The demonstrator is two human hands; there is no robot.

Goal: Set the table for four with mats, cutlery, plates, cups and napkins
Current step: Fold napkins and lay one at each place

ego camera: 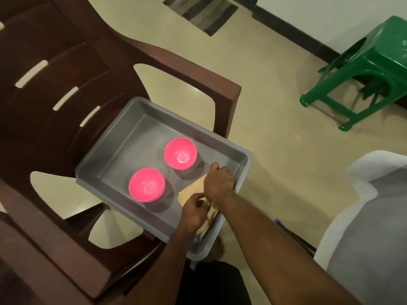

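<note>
Progress: I'm at the gray tray [136,119] on the brown chair [66,84], mid-frame; no laid tabletop in view, so most seems left.
Still in tray: two pink bowls [180,153], plus tan napkins [191,191].
Left hand [193,211]: fingers pinching the napkins.
Right hand [219,180]: curled on the stack's far edge; exact grip, can't tell.

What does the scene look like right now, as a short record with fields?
tray: grey tray resting on the seat of a brown chair
bowls: two pink bowls, upright, apart, inside the tray
napkins: tan stack in the tray's near corner
left hand: left hand pinches the stack's edge
right hand: right hand curled over the stack's far side
nearby: green stool on the floor
</note>
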